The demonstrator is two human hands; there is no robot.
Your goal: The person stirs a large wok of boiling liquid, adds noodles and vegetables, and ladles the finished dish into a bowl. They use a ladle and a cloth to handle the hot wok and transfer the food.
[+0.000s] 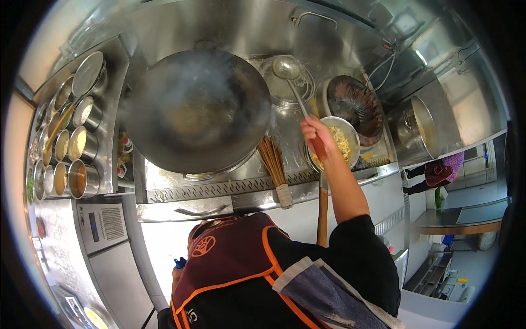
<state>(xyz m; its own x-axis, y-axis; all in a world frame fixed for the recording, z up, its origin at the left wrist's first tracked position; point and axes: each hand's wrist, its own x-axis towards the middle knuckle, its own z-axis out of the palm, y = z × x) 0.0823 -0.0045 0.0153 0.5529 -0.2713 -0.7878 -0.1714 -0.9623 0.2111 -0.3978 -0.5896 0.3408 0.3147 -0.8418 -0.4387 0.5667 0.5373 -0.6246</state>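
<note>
My right hand (317,133) is closed around the handle of a steel ladle (286,68). The ladle's bowl is over a round steel container (302,95) at the back of the range. Beneath my right wrist sits a steel bowl (356,137) with yellow noodles (340,142) in it, partly covered by my hand. A large dark wok (197,123), giving off steam or smoke, stands to the left. My left hand (176,274) shows only in part beside my apron, next to a small blue object (180,262); its grip is hidden.
A bamboo wok brush (274,164) lies at the range's front edge. A wooden handle (323,218) juts out past that edge. Several steel pots of ingredients (84,146) line the left side. A round burner (355,107) and tall pot (419,127) stand right. Another person (441,170) stands farther off.
</note>
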